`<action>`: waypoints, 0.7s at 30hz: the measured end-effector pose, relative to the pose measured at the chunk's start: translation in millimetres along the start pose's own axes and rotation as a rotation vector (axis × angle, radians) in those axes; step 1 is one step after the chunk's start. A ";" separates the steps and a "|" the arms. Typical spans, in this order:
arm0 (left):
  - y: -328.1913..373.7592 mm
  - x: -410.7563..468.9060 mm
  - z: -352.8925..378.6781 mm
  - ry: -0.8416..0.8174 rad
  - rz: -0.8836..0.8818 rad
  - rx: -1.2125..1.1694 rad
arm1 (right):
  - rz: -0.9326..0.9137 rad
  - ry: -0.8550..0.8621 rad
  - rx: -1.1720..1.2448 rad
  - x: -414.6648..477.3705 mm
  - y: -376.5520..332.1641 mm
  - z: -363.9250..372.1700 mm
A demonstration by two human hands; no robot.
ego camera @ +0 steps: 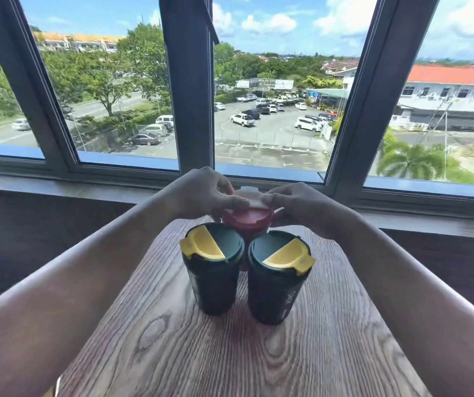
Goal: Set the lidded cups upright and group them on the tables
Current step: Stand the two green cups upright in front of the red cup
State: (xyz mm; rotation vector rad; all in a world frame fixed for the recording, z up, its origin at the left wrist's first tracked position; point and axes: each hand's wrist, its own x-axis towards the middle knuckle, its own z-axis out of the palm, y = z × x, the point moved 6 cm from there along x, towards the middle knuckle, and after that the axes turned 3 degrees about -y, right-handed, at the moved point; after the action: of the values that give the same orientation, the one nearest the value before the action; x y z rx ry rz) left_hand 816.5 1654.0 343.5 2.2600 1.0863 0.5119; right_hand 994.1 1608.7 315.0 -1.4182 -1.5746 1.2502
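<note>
Tabletop (230, 362): wood-grain surface, carrying three upright lidded cups grouped close together near its far end.
Left dark cup (213, 285): upright, dark lid with a yellow flap, just beside its twin.
Right dark cup (276, 293): upright, same lid, yellow flap turned to the right.
Red cup (248, 219): behind and between the dark pair, white flap on its lid.
Left hand (204, 193): fingers (235, 201) closed on the red cup's lid from the left.
Right hand (301, 206): fingers closed on the same lid from the right.
Window (195, 81): behind the cups.
</note>
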 end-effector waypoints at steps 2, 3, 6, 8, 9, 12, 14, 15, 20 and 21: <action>-0.4 0.0 1.6 0.011 -0.009 0.019 | 0.004 0.001 0.013 -1.4 1.3 0.7; -0.4 -0.1 2.6 0.011 -0.011 0.026 | 0.006 -0.001 0.019 -2.0 2.1 1.0; -0.4 -0.8 4.5 0.015 -0.014 0.068 | 0.011 -0.013 0.032 -2.8 4.9 2.4; -1.6 -0.8 4.9 0.024 -0.015 0.097 | 0.014 -0.013 0.047 -3.1 6.4 2.3; -2.2 -0.6 5.0 0.031 -0.016 0.115 | 0.014 -0.011 0.046 -3.4 6.9 2.3; -2.7 -0.1 6.3 0.044 -0.021 0.153 | 0.010 -0.002 0.024 -4.1 8.3 2.3; -2.0 -0.4 7.8 0.044 -0.021 0.167 | 0.007 0.005 0.011 -4.1 10.1 1.4; -1.8 -0.7 8.2 0.045 -0.020 0.175 | 0.006 0.008 0.007 -4.4 10.8 1.1; -2.5 -1.2 9.1 0.042 -0.019 0.200 | -0.005 0.048 -0.020 -9.1 13.5 3.0; -3.3 -1.0 9.4 0.039 -0.022 0.204 | -0.005 0.059 -0.025 -9.3 14.7 3.5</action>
State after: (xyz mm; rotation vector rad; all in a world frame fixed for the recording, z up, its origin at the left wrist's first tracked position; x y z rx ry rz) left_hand 819.2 1651.8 334.2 2.4191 1.2315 0.4557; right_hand 997.6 1598.1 301.1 -1.4523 -1.5577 1.1786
